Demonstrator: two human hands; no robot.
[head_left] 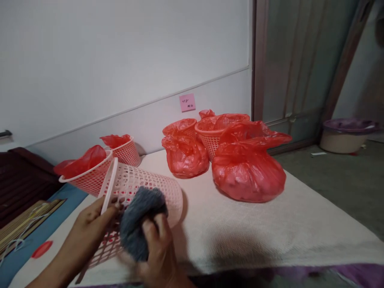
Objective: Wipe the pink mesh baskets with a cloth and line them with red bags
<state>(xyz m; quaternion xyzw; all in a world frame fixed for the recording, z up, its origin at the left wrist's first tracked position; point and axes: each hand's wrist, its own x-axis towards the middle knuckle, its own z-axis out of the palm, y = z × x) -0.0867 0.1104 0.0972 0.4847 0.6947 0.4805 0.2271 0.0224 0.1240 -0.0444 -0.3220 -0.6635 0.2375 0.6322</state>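
Note:
A pink plastic basket (168, 188) with a lattice wall lies tipped on its side on the white-covered table, its mouth facing left. My left hand (93, 224) is closed around the basket's rim, thumb outside. In my right hand (160, 248) is a bunched grey-blue cloth (141, 216), pressed against or held just before the lattice wall. The cloth hides part of the basket's side and some of my right fingers.
Behind on the left stand two baskets with red bags (90, 160). Two knotted red bags (249, 176) and red-lined baskets (210, 140) sit to the right. A pink note (187, 103) is on the wall. Wooden slats (30, 220) lie at left; a tub (345, 138) stands on the floor.

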